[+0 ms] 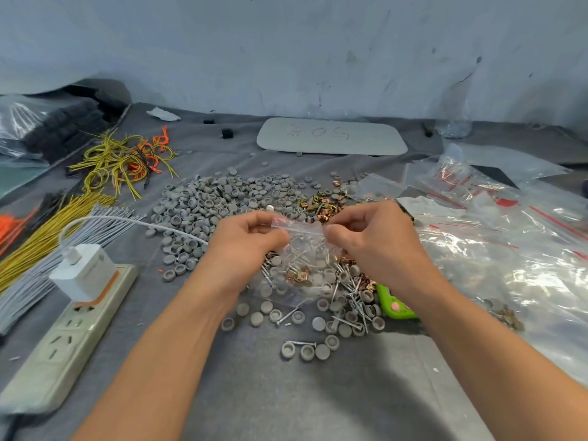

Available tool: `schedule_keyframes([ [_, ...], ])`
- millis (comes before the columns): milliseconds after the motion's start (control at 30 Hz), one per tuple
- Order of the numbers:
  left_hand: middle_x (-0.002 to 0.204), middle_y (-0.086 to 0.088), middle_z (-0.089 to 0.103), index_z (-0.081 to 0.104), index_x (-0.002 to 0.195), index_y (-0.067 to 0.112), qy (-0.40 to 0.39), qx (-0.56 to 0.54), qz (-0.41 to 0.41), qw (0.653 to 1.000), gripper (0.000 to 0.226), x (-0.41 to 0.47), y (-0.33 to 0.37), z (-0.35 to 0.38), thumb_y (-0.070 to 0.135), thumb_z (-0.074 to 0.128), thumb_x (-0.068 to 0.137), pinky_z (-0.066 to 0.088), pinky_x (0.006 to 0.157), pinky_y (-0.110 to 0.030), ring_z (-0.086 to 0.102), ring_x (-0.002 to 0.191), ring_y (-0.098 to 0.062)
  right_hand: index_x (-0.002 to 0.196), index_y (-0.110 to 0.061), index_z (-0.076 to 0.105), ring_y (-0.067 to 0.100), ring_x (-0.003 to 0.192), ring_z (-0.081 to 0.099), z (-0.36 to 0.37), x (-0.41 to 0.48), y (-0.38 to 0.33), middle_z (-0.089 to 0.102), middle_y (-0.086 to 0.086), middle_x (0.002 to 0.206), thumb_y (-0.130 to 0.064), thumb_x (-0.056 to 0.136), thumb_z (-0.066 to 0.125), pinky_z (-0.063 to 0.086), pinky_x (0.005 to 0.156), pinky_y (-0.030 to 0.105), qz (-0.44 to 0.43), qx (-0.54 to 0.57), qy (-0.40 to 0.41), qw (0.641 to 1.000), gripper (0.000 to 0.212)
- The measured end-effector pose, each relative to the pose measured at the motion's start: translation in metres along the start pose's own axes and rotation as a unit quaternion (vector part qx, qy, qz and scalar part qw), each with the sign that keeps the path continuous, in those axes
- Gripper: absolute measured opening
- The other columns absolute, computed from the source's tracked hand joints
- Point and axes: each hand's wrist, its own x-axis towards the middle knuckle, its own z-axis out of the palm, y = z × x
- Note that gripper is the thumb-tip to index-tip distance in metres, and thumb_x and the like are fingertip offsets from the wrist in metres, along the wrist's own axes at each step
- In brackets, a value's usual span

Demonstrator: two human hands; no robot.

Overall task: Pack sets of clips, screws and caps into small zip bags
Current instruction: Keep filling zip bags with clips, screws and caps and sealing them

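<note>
A small clear zip bag (304, 259) hangs between my hands above the table; copper clips, screws and grey caps show through it. My left hand (245, 237) pinches the bag's top left corner. My right hand (366, 237) pinches the top right end of its zip strip. Behind the hands lies a big heap of grey caps (222, 202), with a smaller heap of copper clips (324, 205) to its right. Loose screws (353, 297) and more caps are scattered under and in front of the bag.
A white power strip (60, 338) with a charger plugged in lies at the left. Yellow, orange and grey wires (121, 160) fill the far left. Clear plastic bags (496, 249) pile up at the right. A green object (394, 303) sits by my right wrist, and a white board (331, 136) lies at the back.
</note>
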Motion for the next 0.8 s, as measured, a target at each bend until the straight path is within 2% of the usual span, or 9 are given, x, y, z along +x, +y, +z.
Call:
schedule_keyframes([
  [67, 0.08, 0.0, 0.079, 0.082, 0.084, 0.022, 0.021, 0.004, 0.011, 1.0, 0.018, 0.0, -0.002, -0.002, 0.004, 0.083, 0.082, 0.051, 0.062, -0.01, 0.074, 0.072, -0.006, 0.078, -0.029, 0.079, 0.002, 0.062, 0.071, 0.0, -0.002, 0.002, 0.075, -0.015, 0.068, -0.027, 0.08, 0.086, 0.054, 0.062, 0.024, 0.006, -0.017, -0.02, 1.0, 0.007],
  [167, 0.077, 0.002, 0.079, 0.083, 0.077, 0.028, 0.028, -0.001, 0.015, 1.0, 0.021, 0.0, -0.002, -0.003, 0.007, 0.084, 0.081, 0.05, 0.059, -0.007, 0.074, 0.07, -0.004, 0.076, -0.028, 0.081, 0.008, 0.061, 0.07, 0.001, -0.002, 0.004, 0.076, -0.008, 0.067, -0.021, 0.081, 0.084, 0.055, 0.064, 0.03, 0.027, 0.029, -0.02, 0.999, 0.009],
  [267, 0.076, 0.003, 0.079, 0.083, 0.075, 0.032, 0.027, -0.001, 0.011, 1.0, 0.021, 0.0, 0.0, -0.004, 0.012, 0.085, 0.081, 0.049, 0.065, -0.01, 0.073, 0.072, -0.002, 0.077, -0.028, 0.081, 0.014, 0.065, 0.071, 0.0, -0.001, 0.006, 0.077, -0.002, 0.07, -0.018, 0.081, 0.083, 0.062, 0.074, 0.041, 0.036, 0.082, -0.009, 0.996, 0.011],
  [367, 0.075, 0.003, 0.079, 0.082, 0.069, 0.032, 0.036, -0.013, -0.003, 0.999, 0.024, -0.001, 0.002, -0.003, 0.011, 0.085, 0.081, 0.045, 0.073, -0.019, 0.071, 0.069, -0.004, 0.078, -0.025, 0.08, 0.015, 0.072, 0.073, 0.001, 0.0, 0.005, 0.077, -0.004, 0.072, -0.023, 0.085, 0.082, 0.062, 0.083, 0.044, 0.039, 0.079, -0.018, 0.996, 0.008],
  [467, 0.071, 0.005, 0.077, 0.08, 0.065, 0.036, 0.062, -0.021, -0.015, 0.998, 0.029, -0.001, 0.003, -0.001, 0.011, 0.085, 0.079, 0.046, 0.081, -0.028, 0.07, 0.074, -0.008, 0.076, -0.024, 0.078, 0.012, 0.065, 0.063, 0.006, 0.0, 0.003, 0.075, -0.003, 0.069, -0.024, 0.089, 0.078, 0.056, 0.074, 0.041, 0.033, 0.074, -0.021, 0.996, 0.012],
  [533, 0.069, 0.006, 0.076, 0.08, 0.065, 0.036, 0.07, -0.033, -0.012, 0.997, 0.029, 0.0, 0.003, -0.001, 0.011, 0.084, 0.079, 0.044, 0.079, -0.027, 0.069, 0.069, -0.003, 0.076, -0.021, 0.076, 0.009, 0.062, 0.059, 0.008, 0.0, 0.0, 0.074, 0.0, 0.07, -0.025, 0.09, 0.077, 0.052, 0.068, 0.034, 0.019, 0.075, -0.017, 0.997, 0.015],
  [667, 0.083, -0.001, 0.079, 0.083, 0.079, 0.028, 0.021, -0.03, 0.019, 0.999, 0.015, -0.003, 0.003, -0.003, 0.014, 0.085, 0.08, 0.05, 0.087, -0.032, 0.074, 0.081, -0.013, 0.08, -0.019, 0.074, 0.008, 0.062, 0.056, 0.009, 0.002, -0.001, 0.072, 0.005, 0.074, -0.023, 0.092, 0.075, 0.05, 0.064, 0.031, -0.006, 0.085, -0.022, 0.996, 0.013],
  [733, 0.086, -0.002, 0.08, 0.083, 0.082, 0.03, -0.003, -0.001, 0.044, 0.999, 0.016, -0.004, 0.003, -0.002, 0.016, 0.088, 0.076, 0.055, 0.081, -0.028, 0.076, 0.086, -0.019, 0.079, -0.02, 0.073, 0.008, 0.06, 0.056, 0.011, 0.0, -0.001, 0.072, 0.005, 0.074, -0.021, 0.092, 0.074, 0.048, 0.062, 0.029, -0.021, 0.083, -0.038, 0.996, 0.012],
  [800, 0.08, 0.003, 0.079, 0.083, 0.078, 0.032, -0.009, 0.024, 0.065, 0.998, 0.016, -0.005, 0.003, 0.001, 0.017, 0.089, 0.075, 0.055, 0.07, -0.018, 0.076, 0.079, -0.012, 0.078, -0.023, 0.073, 0.008, 0.06, 0.056, 0.015, -0.002, -0.002, 0.072, 0.002, 0.073, -0.022, 0.091, 0.075, 0.048, 0.059, 0.029, -0.035, 0.067, -0.047, 0.996, 0.012],
])
